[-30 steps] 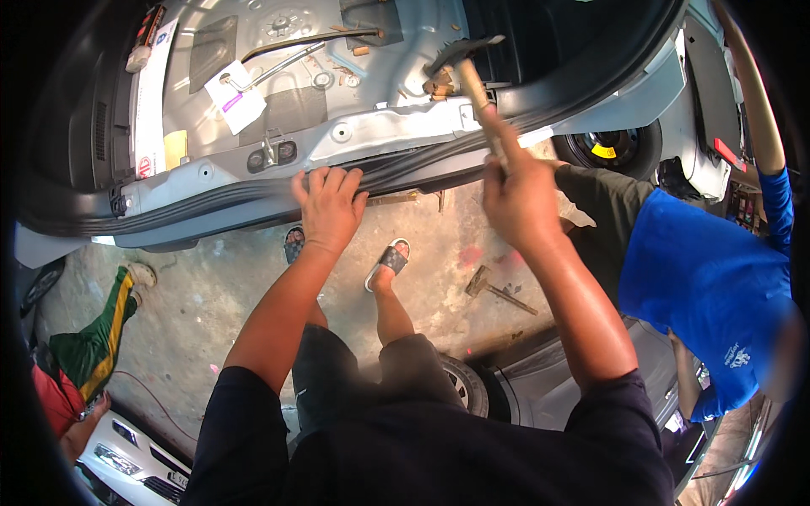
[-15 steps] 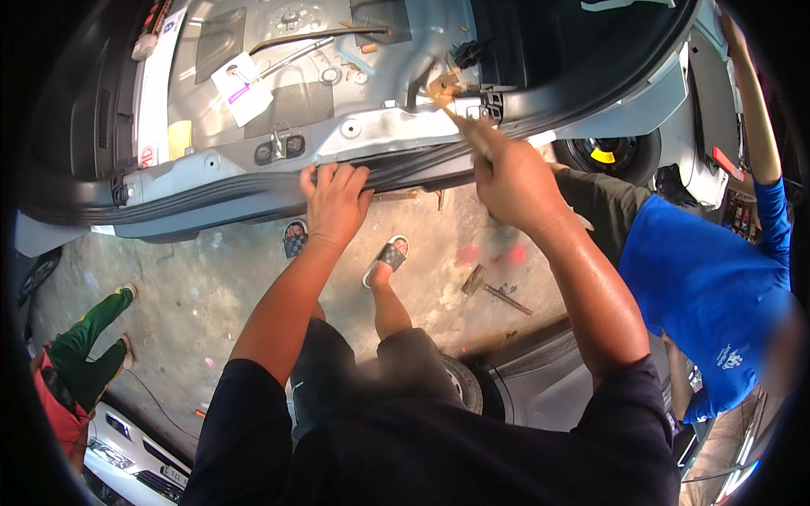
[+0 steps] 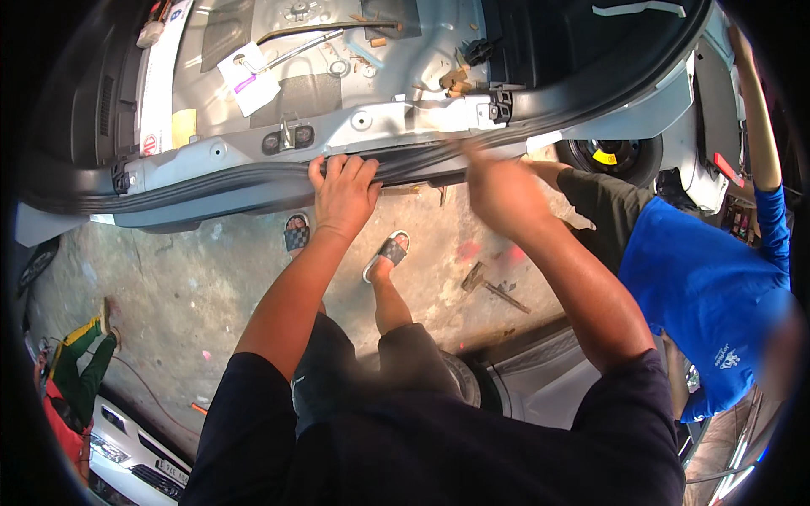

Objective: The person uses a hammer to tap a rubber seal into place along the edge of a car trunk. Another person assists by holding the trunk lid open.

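Head cam, L grip [image 3: 346, 198] spread on seal [image 3: 245, 176], R grip [image 3: 506, 198] fisted on blurred handle [image 3: 461, 147], mallet [image 3: 475, 278] on conc. floor [image 3: 202, 295], wht car [image 3: 137, 460].

The concrete floor [image 3: 211, 287] is blotchy and stained, with pink marks [image 3: 467, 250]. Light falls across it unevenly.

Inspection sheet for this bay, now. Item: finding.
Surface: concrete floor, stained, pink-red patches near the hammer.
Job's things: black rubber seal runs along the silver-grey sill of an open car.
Clutter: brown fragments and white card inside the car; hammer on the floor.
Hands: left hand on the seal; right hand blurred, hold unclear.
Cables: thin reddish cable on the floor, lower left.
Surroundings: person in blue at right, another in red and green at left.
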Demonstrator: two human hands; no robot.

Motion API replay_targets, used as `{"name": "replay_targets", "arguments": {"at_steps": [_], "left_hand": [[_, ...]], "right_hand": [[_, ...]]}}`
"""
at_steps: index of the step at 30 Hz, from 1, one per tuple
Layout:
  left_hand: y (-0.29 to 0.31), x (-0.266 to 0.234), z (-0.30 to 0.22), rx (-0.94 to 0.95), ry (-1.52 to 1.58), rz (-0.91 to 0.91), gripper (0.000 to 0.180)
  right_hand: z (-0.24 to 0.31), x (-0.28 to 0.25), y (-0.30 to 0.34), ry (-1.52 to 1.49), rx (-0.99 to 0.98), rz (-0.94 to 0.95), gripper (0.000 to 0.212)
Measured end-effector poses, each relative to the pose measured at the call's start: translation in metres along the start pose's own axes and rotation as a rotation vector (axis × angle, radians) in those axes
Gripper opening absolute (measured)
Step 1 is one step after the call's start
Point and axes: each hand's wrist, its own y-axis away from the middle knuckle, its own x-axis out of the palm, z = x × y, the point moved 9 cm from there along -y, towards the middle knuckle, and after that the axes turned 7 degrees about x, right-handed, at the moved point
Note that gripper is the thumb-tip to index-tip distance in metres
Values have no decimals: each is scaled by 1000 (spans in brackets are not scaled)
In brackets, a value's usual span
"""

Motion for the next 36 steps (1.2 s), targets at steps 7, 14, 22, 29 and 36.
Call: {"name": "replay_targets", "arguments": {"at_steps": [7,14,22,29,36], "left_hand": [[0,-1,5,-29,-3,-1,41],[7,-3,9,-32,-13,-19,43],[6,0,7,-39,-38,10,43],[4,2,6,-47,-31,38,44],[2,2,5,-51,-26,35,45]], "right_hand": [[16,-71,21,-379,-69,-468,61],[18,-61,13,-361,-37,-263,68],[10,-40,10,-350,-47,-258,65],[30,-23,4,-244,-134,-113,68],[34,0,11,-144,-98,-23,73]]}}
